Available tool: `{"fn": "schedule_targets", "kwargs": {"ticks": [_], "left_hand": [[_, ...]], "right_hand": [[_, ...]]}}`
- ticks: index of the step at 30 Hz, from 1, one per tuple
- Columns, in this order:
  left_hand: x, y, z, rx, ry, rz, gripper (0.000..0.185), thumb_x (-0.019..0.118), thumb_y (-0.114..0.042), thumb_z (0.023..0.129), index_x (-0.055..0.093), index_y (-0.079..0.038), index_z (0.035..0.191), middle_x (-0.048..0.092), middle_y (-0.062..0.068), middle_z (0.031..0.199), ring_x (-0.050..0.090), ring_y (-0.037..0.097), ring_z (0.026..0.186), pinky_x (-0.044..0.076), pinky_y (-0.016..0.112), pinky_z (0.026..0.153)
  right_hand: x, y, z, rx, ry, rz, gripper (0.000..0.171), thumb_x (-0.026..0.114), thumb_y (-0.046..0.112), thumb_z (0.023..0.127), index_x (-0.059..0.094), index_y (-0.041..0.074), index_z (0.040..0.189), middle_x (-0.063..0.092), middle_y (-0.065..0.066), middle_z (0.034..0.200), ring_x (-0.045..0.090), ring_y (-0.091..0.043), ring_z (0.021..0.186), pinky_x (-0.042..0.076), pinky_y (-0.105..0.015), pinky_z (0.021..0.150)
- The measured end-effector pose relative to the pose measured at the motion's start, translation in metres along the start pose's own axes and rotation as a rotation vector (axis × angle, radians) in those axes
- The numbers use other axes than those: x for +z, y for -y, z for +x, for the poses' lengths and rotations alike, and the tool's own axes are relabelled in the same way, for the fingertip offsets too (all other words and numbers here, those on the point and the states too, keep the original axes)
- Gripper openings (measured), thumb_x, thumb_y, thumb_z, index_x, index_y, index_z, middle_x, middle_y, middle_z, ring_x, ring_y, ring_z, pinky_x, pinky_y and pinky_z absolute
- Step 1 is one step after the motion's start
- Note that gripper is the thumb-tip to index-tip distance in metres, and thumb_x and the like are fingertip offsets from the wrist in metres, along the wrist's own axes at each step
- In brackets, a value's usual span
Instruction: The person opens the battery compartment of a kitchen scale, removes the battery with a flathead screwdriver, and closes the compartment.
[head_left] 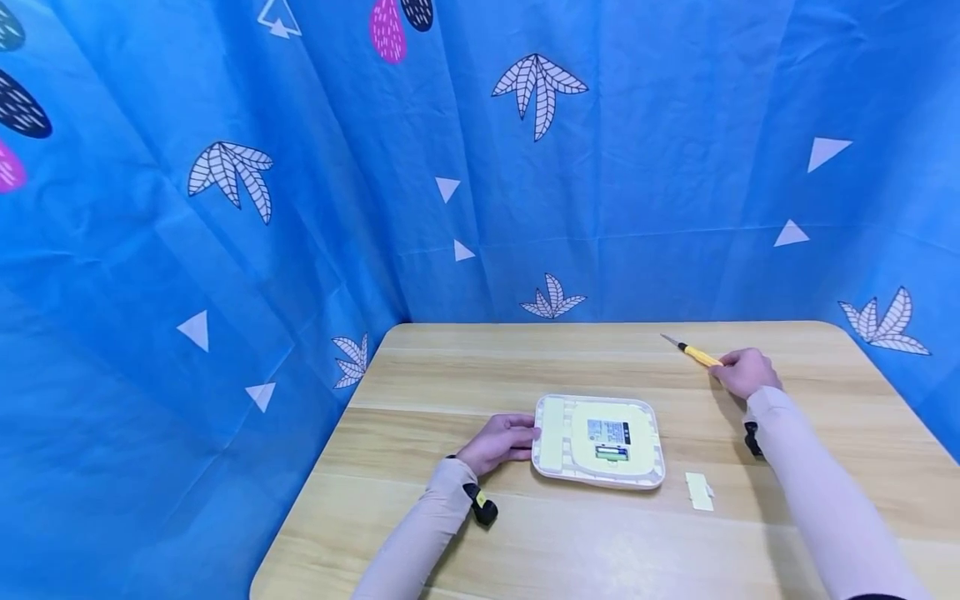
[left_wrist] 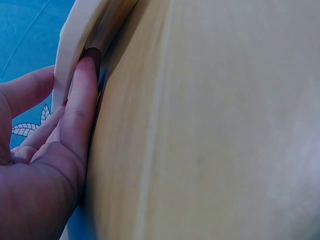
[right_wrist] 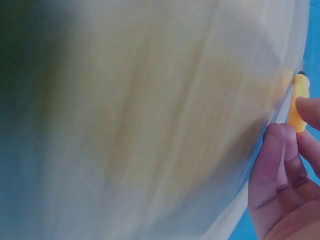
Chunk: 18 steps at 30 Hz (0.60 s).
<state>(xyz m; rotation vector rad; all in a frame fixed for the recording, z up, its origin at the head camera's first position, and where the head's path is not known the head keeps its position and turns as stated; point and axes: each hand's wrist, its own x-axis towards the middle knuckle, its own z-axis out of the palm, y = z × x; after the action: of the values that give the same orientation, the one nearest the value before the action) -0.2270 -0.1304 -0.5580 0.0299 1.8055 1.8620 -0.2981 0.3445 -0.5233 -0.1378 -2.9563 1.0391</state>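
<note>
A white square device [head_left: 598, 440] lies back-up on the wooden table [head_left: 465, 375], with a label and a small open compartment in its middle. My left hand [head_left: 501, 442] rests at its left edge, fingers straight against the rim [left_wrist: 67, 55]. My right hand [head_left: 742, 372] is at the far right of the table and holds a yellow-handled screwdriver [head_left: 696, 353], its metal tip pointing away to the left. The yellow handle [right_wrist: 299, 102] shows between my fingertips in the right wrist view.
A small pale cover piece [head_left: 700, 491] lies on the table right of the device. Blue patterned cloth [head_left: 480, 167] hangs around the back and both sides. The table's left edge drops off close to my left arm.
</note>
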Motion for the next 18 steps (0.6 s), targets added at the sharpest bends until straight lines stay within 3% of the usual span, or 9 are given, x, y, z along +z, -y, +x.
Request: {"fn": "schedule_targets", "kwargs": {"ticks": [8, 14, 18], "left_hand": [[-0.001, -0.003, -0.004, 0.013, 0.010, 0.005, 0.048, 0.067, -0.009, 0.099, 0.053, 0.009, 0.141, 0.073, 0.020, 0.124, 0.075, 0.021, 0.101, 0.065, 0.037, 0.095], [0.001, -0.004, -0.004, 0.011, 0.004, -0.008, 0.047, 0.067, -0.008, 0.099, 0.054, 0.008, 0.140, 0.072, 0.020, 0.124, 0.075, 0.019, 0.102, 0.064, 0.036, 0.096], [0.001, -0.003, -0.004, 0.006, 0.005, -0.014, 0.046, 0.067, -0.008, 0.098, 0.054, 0.008, 0.140, 0.072, 0.019, 0.124, 0.075, 0.019, 0.102, 0.064, 0.036, 0.095]], "right_hand": [[-0.004, -0.005, -0.015, -0.089, -0.138, 0.075, 0.042, 0.061, 0.023, 0.100, 0.065, -0.014, 0.120, 0.070, -0.032, 0.105, 0.062, -0.017, 0.074, 0.047, -0.025, 0.064], [-0.009, -0.004, -0.023, -0.085, -0.150, 0.157, 0.048, 0.054, 0.029, 0.106, 0.057, -0.014, 0.126, 0.062, -0.038, 0.121, 0.061, -0.006, 0.076, 0.050, -0.021, 0.063], [-0.011, 0.003, -0.030, -0.062, -0.150, 0.285, 0.051, 0.052, 0.030, 0.108, 0.049, -0.015, 0.131, 0.061, -0.040, 0.125, 0.062, 0.004, 0.075, 0.058, -0.017, 0.062]]}}
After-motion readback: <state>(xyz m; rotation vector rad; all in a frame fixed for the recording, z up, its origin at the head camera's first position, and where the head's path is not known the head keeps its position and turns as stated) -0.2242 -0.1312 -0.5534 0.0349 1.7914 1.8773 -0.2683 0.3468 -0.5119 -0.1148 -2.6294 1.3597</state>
